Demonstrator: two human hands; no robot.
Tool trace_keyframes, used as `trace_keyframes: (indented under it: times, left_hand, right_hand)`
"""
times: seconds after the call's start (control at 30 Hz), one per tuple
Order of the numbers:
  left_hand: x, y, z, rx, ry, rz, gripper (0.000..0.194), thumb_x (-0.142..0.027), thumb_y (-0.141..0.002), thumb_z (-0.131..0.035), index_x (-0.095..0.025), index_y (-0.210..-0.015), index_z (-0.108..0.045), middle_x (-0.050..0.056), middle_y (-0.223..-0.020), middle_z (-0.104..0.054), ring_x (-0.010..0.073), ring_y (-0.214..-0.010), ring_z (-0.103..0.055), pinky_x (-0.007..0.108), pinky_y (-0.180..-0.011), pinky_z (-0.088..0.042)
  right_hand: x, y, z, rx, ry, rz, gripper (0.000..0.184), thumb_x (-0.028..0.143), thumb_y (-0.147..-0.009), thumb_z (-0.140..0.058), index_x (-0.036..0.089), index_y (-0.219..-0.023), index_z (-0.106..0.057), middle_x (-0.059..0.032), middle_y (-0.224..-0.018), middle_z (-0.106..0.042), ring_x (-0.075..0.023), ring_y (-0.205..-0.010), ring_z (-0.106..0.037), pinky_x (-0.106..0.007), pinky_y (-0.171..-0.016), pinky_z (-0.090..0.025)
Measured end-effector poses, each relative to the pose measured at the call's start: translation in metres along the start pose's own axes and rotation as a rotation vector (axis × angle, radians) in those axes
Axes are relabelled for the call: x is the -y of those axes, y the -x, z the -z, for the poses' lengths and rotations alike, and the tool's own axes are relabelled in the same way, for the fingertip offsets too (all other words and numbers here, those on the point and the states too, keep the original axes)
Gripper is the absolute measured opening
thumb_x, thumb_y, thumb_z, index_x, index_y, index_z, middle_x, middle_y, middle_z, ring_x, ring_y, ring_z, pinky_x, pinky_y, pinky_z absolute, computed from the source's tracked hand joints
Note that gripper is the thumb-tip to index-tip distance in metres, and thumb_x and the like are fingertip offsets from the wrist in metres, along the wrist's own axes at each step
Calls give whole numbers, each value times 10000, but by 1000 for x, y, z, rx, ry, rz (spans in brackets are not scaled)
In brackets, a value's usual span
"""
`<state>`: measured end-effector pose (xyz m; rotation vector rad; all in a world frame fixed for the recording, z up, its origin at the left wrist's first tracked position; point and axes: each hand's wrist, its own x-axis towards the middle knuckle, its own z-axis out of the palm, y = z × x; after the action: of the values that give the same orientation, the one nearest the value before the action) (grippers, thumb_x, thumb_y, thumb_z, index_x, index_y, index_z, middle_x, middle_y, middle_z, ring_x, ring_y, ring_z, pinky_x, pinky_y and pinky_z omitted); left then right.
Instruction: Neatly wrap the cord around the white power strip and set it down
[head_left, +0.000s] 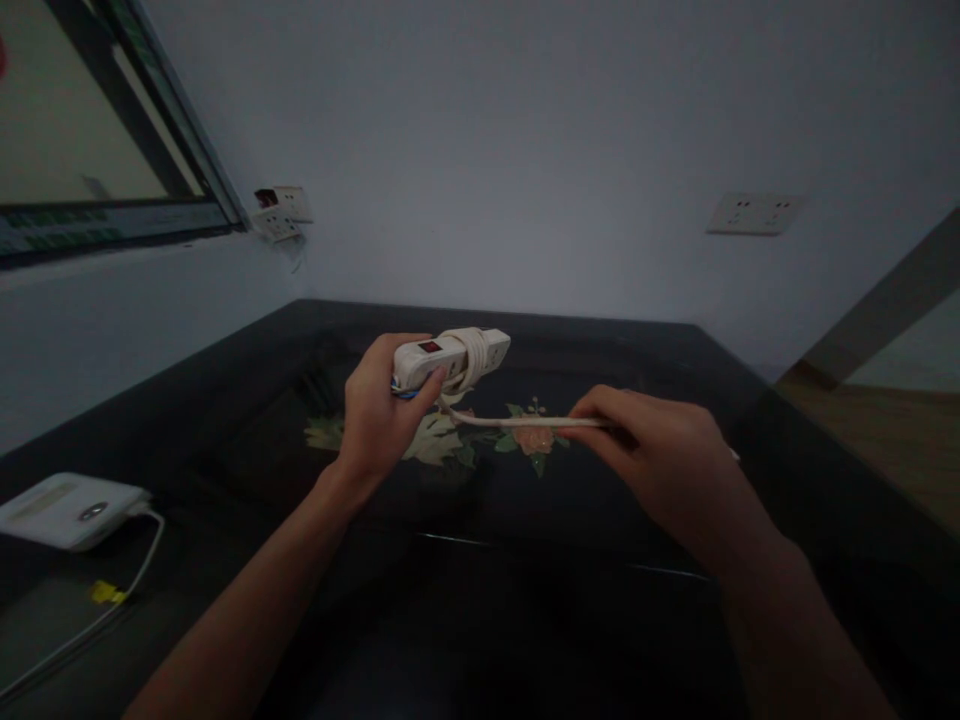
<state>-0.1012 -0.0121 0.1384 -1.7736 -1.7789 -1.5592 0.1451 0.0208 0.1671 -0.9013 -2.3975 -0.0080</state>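
In my left hand point(381, 410) is a white power strip point(429, 362) with a dark red switch near its close end. Several turns of its white cord point(474, 357) wrap around the strip's far half. Something blue shows under the strip by my fingers, too small to make out. From the strip a length of cord runs rightward, stretched nearly straight, to my right hand point(652, 440). The thumb and fingers of that hand pinch the cord. A bit of white shows past its far side. Both hands are above a dark glossy table point(480, 510) with a floral pattern.
On the table's left lies a white box-shaped device point(71, 510) with a white cable point(146, 560) and a yellow tag point(107, 592). A wall socket point(756, 213) is at the right; loose socket plates point(281, 212) hang near the window point(97, 120).
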Motion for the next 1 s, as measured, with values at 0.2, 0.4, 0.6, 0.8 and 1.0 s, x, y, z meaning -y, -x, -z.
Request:
trace_keyframes:
  times: [0.2, 0.4, 0.6, 0.8, 1.0]
  left_hand:
    - [-15, 6, -3, 180, 58, 50, 246, -328, -809, -626, -162, -990, -610, 33, -846, -669, 155, -704, -588, 240, -639, -424]
    - [-24, 13, 0, 464, 110, 60, 251, -353, -821, -604, -177, -1000, -604, 16, -862, -679, 152, -725, -604, 231, -632, -444]
    - [-35, 12, 9, 826, 126, 29, 222, -330, -805, -611, -184, -971, -620, 21, -879, -670, 168, -767, -627, 251, -673, -473]
    - [-45, 10, 28, 928, 274, 73, 192, -337, -790, -641, -208, -931, -652, 14, -886, -681, 172, -790, -642, 233, -676, -495]
    - [-47, 8, 33, 882, 509, 254, 220, -345, -717, -697, -214, -894, -689, 16, -797, -681, 158, -652, -625, 203, -545, -484]
  right_hand:
    - [-17, 5, 22, -121, 113, 117, 324, 407, -943, -441, 210, -801, -656, -45, -736, -662, -182, -669, -595, -280, -595, -363]
    - [-45, 8, 28, -24, 150, 144, 377, 424, -961, -375, 219, -890, -685, -44, -806, -699, -195, -720, -638, -290, -612, -409]
    - [-60, -2, 15, 205, 152, 128, 256, 357, -922, -497, 214, -836, -691, -25, -779, -703, -199, -715, -648, -272, -588, -398]
    - [-53, -10, 6, 284, 43, 166, 175, 303, -878, -592, 207, -778, -699, -14, -765, -701, -168, -706, -640, -245, -593, -392]
    - [-44, -13, -3, 272, 26, 210, 125, 227, -876, -586, 197, -847, -704, -40, -839, -708, -188, -795, -647, -252, -652, -420]
